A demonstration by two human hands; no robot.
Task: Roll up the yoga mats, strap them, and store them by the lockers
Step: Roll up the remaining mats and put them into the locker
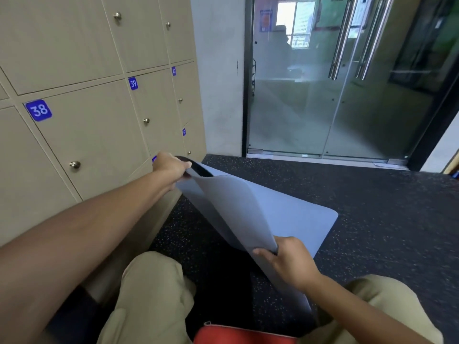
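From the head camera, we see a pale blue mat (285,214) lying on the dark speckled floor (372,194) just beside the lockers (87,135), its near end lifted and folded over. Our left hand (169,167) pinches the raised edge at the far corner, close to the lockers; our right hand (285,259) has thumb and fingers clamped on the same edge at the near corner. The lifted flap bows and sags between the two grips, so we judge the mat thin, light and floppy, with a dark underside that shows near the left hand. It looks soft enough to roll tightly, but it will likely wander sideways unless both corners stay level. Holding it at the two corners of the short edge seems the right place to start. A red thing (243,336) sits between our knees; what it is we cannot tell.
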